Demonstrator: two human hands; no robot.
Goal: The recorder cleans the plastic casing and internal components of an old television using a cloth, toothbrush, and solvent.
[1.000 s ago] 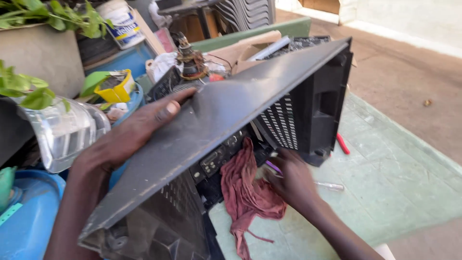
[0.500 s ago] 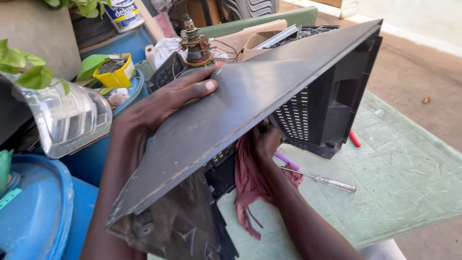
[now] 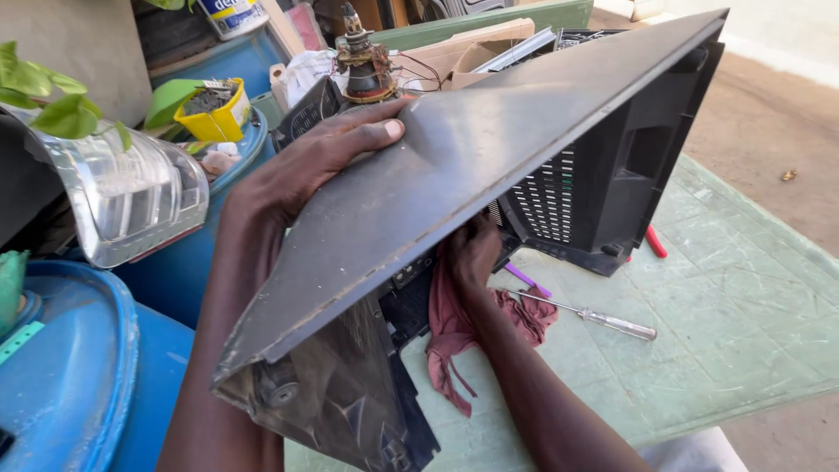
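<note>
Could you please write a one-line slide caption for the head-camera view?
Left hand on top of a tilted dark TV casing, right hand beneath it; red rag and screwdriver on a green mat.
</note>
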